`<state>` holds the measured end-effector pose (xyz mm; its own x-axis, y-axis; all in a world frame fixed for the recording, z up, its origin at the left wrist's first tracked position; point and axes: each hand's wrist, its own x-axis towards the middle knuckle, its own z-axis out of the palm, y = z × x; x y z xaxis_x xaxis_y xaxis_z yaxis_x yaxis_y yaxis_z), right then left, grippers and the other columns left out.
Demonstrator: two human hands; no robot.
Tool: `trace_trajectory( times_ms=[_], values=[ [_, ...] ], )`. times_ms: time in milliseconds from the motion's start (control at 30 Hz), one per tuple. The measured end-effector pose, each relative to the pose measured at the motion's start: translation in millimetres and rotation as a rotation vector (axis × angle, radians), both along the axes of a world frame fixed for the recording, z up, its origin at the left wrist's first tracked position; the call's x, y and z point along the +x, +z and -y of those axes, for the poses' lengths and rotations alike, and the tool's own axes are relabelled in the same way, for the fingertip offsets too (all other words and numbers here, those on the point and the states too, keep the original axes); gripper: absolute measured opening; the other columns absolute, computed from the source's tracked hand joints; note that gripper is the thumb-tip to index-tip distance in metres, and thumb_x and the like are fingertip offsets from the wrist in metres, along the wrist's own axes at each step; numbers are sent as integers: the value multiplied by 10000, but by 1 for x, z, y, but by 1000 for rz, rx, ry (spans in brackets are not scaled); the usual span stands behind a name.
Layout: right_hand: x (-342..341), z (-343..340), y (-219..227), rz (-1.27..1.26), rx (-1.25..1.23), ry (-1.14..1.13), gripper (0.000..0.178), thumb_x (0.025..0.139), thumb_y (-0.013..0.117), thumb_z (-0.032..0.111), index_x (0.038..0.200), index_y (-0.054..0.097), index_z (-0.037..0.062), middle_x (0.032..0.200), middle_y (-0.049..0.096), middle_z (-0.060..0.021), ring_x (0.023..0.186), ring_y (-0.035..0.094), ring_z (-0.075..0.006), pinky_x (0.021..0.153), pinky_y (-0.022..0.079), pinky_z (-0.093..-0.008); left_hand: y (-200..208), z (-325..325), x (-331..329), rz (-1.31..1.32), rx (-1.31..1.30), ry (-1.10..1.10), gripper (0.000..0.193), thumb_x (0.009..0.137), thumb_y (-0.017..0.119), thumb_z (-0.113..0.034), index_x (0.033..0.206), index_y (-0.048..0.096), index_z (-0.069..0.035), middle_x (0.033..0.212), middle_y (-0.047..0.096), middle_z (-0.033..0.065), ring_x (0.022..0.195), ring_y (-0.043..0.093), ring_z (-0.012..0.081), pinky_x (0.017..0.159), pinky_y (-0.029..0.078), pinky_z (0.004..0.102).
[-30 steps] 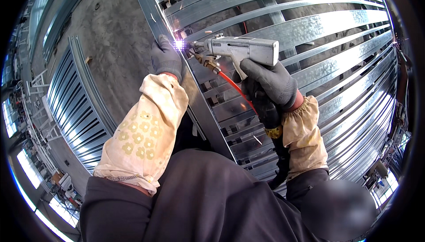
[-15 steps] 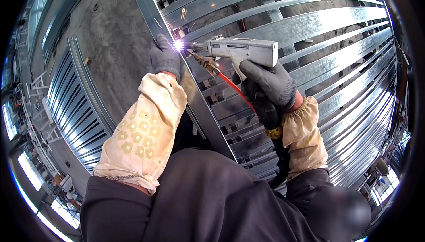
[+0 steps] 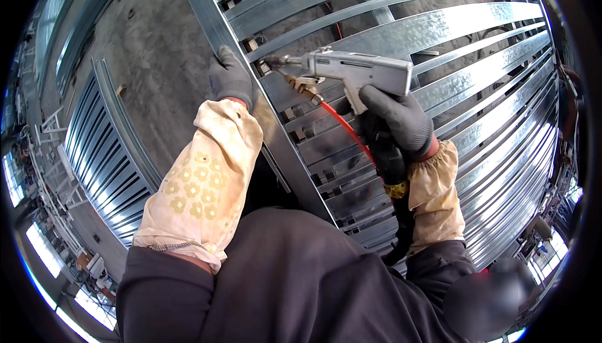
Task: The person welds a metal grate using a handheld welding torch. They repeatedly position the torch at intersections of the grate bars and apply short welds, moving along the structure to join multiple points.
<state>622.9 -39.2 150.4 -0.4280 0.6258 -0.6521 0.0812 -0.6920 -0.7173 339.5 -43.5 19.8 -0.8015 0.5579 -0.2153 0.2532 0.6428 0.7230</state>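
In a dark grey work glove, my right hand is wrapped round the grip of a silver handheld welding gun. A brass fitting and a red hose hang under its nozzle, and a black cable runs down from the grip. The nozzle tip points left, close to the joint between a long metal side rail and the crosswise slats; no spark shows there. My left hand, gloved alike, grips the outer edge of that rail beside the tip. Cream sleeve covers are on both forearms.
A second slatted metal panel lies on the concrete floor to the left. Long metal profiles lie at the far left. Shelving and assorted gear line the surroundings.
The bright welding spot and flying sparks have gone out. My right hand has drawn the gun a little to the right, away from the rail. My left hand stays at the rail.
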Motion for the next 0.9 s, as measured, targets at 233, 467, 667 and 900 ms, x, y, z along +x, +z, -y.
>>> trace_trajectory(
  times_ms=[233,467,667,900],
  values=[
    [48,21,33,93,36,-255,378,963,655,239,1183,605,-65,883,684,-115,657,661,-165,559,538,-295,4,2,-1,39,95,-40,549,1038,433,-450,1222,606,37,1099,690,270,1041,655,438,900,504,469],
    [80,66,59,101,207,-564,405,972,630,243,1234,563,-58,932,708,-166,643,653,-182,545,525,-289,26,25,26,-569,90,-786,949,844,675,-582,1529,334,-21,1594,269,231,1491,248,364,1212,209,484],
    [114,79,55,132,225,-511,418,976,624,266,1224,570,-66,953,706,-173,654,652,-188,536,521,-290,47,-9,80,-809,-320,-1274,1267,692,745,-726,1594,165,-50,1652,158,213,1543,131,361,1253,89,494],
    [130,92,47,89,171,-556,399,973,627,242,1220,584,-68,944,700,-175,676,660,-199,572,525,-294,48,-49,83,-765,-350,-1432,1382,544,884,-637,1580,178,-54,1529,316,224,1406,380,402,1179,331,472]
  ],
)
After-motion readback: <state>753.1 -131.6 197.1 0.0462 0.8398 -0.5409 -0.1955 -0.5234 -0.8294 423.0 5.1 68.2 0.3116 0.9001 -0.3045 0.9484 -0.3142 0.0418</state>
